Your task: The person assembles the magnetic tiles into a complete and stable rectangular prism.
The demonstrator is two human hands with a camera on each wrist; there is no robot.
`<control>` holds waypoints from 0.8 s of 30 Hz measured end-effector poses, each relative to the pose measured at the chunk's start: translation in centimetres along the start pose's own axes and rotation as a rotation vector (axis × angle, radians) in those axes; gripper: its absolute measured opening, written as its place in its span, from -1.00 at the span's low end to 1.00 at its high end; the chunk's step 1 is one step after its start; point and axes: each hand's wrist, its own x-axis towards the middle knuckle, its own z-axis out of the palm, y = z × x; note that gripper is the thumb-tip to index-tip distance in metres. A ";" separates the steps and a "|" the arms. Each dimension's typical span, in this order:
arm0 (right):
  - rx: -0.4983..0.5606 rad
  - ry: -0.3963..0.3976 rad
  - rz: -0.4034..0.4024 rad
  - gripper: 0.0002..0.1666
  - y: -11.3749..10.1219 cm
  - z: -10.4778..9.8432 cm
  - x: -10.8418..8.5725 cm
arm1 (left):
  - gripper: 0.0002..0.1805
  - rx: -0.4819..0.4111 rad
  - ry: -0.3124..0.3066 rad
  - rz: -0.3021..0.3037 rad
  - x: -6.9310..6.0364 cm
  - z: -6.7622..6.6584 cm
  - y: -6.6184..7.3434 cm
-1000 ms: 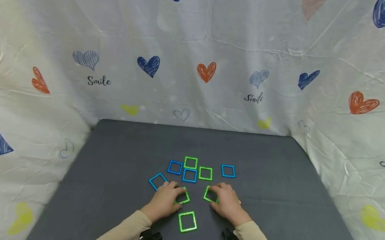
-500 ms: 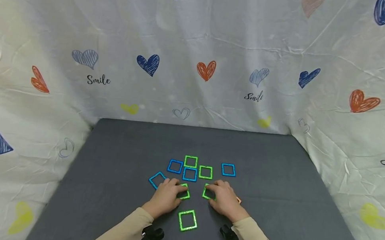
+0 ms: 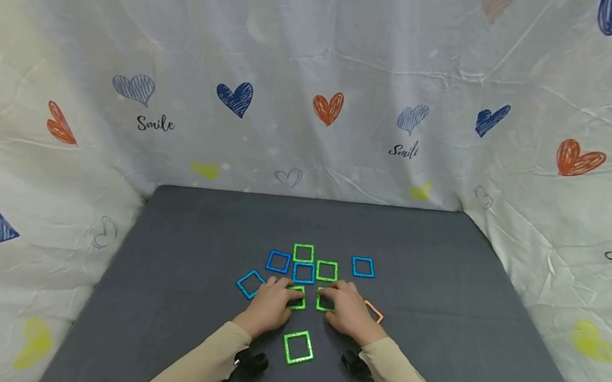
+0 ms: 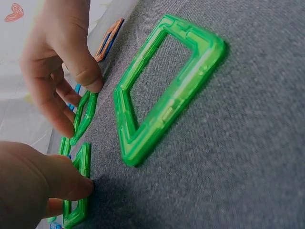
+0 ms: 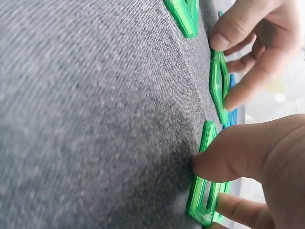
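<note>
My left hand [image 3: 269, 306] pinches a green square frame [image 3: 301, 299] between thumb and fingers, flat on the dark table. Facing it, my right hand [image 3: 351, 312] grips another green square [image 3: 320, 300] the same way; a narrow gap parts the two squares. In the left wrist view both squares show, one under the near left hand [image 4: 33, 183], one under the far right hand [image 4: 64, 57]. Just beyond them a blue square [image 3: 304, 273] lies against a green one [image 3: 327, 271], with one more green square [image 3: 303, 253] behind. Nearer me lies a loose green square [image 3: 299, 348].
Blue squares lie beside my left hand [image 3: 250, 284], behind it [image 3: 278, 261] and at the back right [image 3: 363, 267]. An orange piece [image 3: 374, 312] sits right of my right hand. The grey table [image 3: 209, 230] ends at a hanging cloth printed with hearts.
Both hands have moved closer together and slightly away from me, with their green squares. The left one's square has turned straighter. The orange piece has come into fuller view.
</note>
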 end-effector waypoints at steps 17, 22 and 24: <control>0.028 -0.022 -0.020 -0.51 -0.4 0.5 1.4 | -0.51 -0.055 -0.033 -0.041 1.3 0.5 0.2; 0.022 -0.021 -0.010 -0.50 -0.4 0.8 1.6 | -0.51 -0.058 -0.017 -0.031 1.2 0.7 0.2; 0.022 -0.021 -0.007 -0.50 -0.4 1.0 1.6 | -0.50 -0.058 -0.014 -0.031 1.1 0.8 0.2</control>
